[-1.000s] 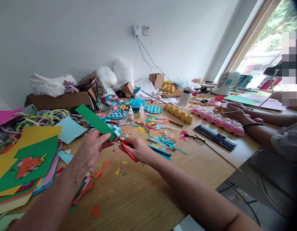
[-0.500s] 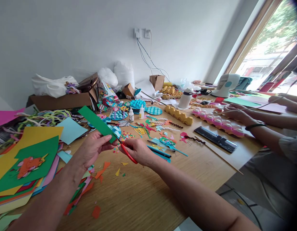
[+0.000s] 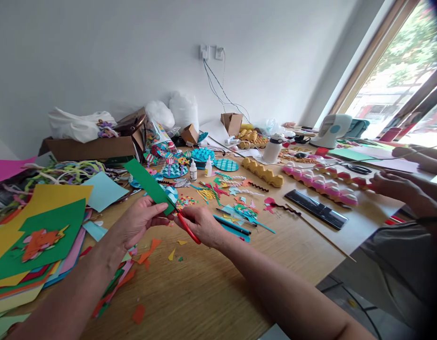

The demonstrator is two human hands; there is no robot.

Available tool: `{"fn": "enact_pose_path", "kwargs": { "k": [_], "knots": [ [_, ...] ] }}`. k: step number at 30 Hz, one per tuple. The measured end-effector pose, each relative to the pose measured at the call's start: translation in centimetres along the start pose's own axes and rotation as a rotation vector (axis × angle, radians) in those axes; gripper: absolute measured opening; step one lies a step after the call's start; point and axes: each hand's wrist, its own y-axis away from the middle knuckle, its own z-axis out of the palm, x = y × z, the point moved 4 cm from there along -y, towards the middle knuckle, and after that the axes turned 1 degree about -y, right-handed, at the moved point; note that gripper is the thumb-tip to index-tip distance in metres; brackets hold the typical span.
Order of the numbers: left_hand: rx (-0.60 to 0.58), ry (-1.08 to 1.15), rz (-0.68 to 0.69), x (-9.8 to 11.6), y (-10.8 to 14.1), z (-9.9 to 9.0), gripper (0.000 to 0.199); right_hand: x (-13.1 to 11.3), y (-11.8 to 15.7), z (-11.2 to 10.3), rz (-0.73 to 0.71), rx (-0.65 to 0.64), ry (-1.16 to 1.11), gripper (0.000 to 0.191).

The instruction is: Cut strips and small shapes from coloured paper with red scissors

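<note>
A strip of green paper (image 3: pixel 147 182) is pinched between the thumb and fingers of my left hand (image 3: pixel 144 219), slanting up and away to the left. My right hand (image 3: pixel 202 224) grips red-handled scissors (image 3: pixel 187 227) whose dark blades meet the lower right end of the strip. Whether the blades are closed through the paper I cannot tell. Below both hands, small orange paper scraps (image 3: pixel 150 250) and a few yellow bits lie on the wooden table (image 3: pixel 204 293). Left of my left wrist, a green sheet (image 3: pixel 59 217) bears a small heap of orange cut pieces (image 3: pixel 41 243).
Two glue bottles (image 3: pixel 193 170) stand beyond my hands. Pens (image 3: pixel 234 225), a dark flat case (image 3: pixel 315 209) and a thin stick (image 3: pixel 328 238) lie to the right. Farther right are egg-carton strips (image 3: pixel 319 183) and another person's hands (image 3: pixel 395 186). A cardboard box (image 3: pixel 93 150) sits at the back left.
My hands, the green strip and the scissors have shifted slightly right in view. The other person's hands have moved right, away from the pink egg-carton strip, uncovering dark-handled scissors there.
</note>
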Motion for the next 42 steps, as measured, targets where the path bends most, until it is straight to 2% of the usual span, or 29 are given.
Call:
{"fn": "enact_pose_path", "kwargs": {
  "k": [9,17,30,42],
  "knots": [
    [-0.001,0.016,0.009,0.0,-0.1,-0.3,0.014,-0.3,0.1,0.0,0.025,0.027,0.046,0.039],
    [0.166,0.101,0.092,0.1,-0.2,-1.3,0.018,0.1,0.1,0.4,0.063,0.002,0.052,0.037],
    [0.111,0.065,0.061,-0.6,-0.3,-0.3,0.022,0.5,0.3,0.7,0.165,-0.043,-0.055,0.036],
    [0.107,0.071,0.046,-0.6,-0.4,-0.5,0.022,0.6,0.3,0.8,0.166,-0.035,-0.068,0.038]
  ]
}}
